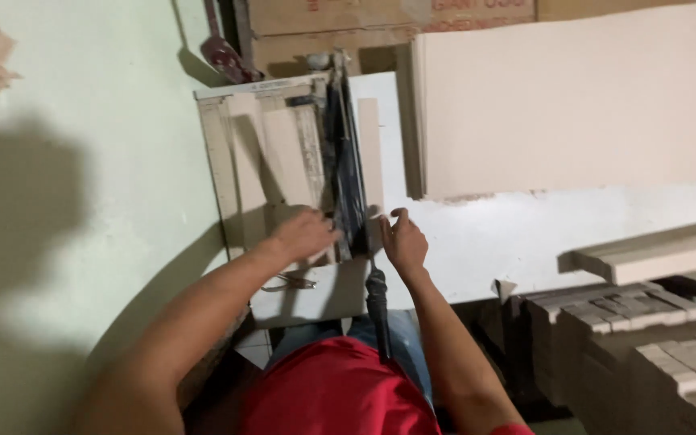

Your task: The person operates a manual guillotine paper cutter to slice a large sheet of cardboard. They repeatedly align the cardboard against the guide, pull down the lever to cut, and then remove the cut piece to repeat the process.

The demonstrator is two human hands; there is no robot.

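Note:
A paper-cutter board (pixel 227 161) with a long dark blade arm (pixel 348 177) lies in front of me. A stack of beige cardboard sheets (pixel 283 153) rests on it, left of the blade. My left hand (pixel 303 234) presses flat on the near end of that stack. My right hand (pixel 402 240) pinches the near end of a narrow beige cardboard strip (pixel 369 153) lying right of the blade. The blade's black handle (pixel 377 302) points toward my body, between my arms.
A large stack of beige board (pixel 565 105) fills the upper right. Piles of cut cardboard strips (pixel 646 322) stand at the lower right, with one bundle (pixel 654 254) on top. Metal pliers (pixel 287 283) lie near my left wrist. Brown cartons (pixel 324 32) sit behind the cutter.

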